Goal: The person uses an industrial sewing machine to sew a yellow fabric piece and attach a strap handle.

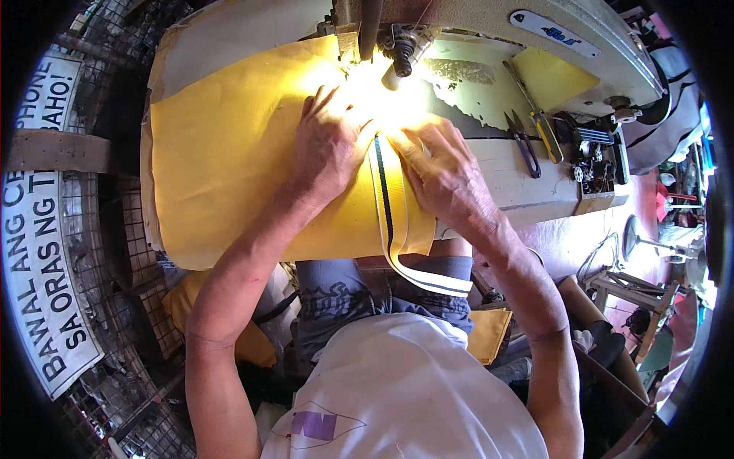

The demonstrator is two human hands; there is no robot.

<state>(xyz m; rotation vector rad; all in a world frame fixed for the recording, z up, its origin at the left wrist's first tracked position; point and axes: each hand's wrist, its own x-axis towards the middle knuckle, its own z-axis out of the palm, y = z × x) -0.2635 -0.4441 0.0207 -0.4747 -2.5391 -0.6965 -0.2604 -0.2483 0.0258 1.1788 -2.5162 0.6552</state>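
A yellow sheet of fabric [229,153] is spread over the sewing table, under the sewing machine's needle area. My left hand [330,145] rests on it left of the needle, fingers bent and apart, fingertips pressing down, thumb side by the zipper. Down the fabric runs a white zipper tape [388,203] with a black middle line; its loose end curls over the front edge toward my lap. My right hand [445,170] is closed at the zipper's upper part, thumb and fingers together along its right side. Strong lamp glare hides the needle, presser foot and some fingertips.
The sewing machine [482,30] arches over the far side. Thread snips [523,144] and a yellow-handled screwdriver [547,138] lie right of my right hand, beside a bobbin winder [592,157]. Wire mesh with white signs [46,283] stands at left; a fan [634,239] stands at right.
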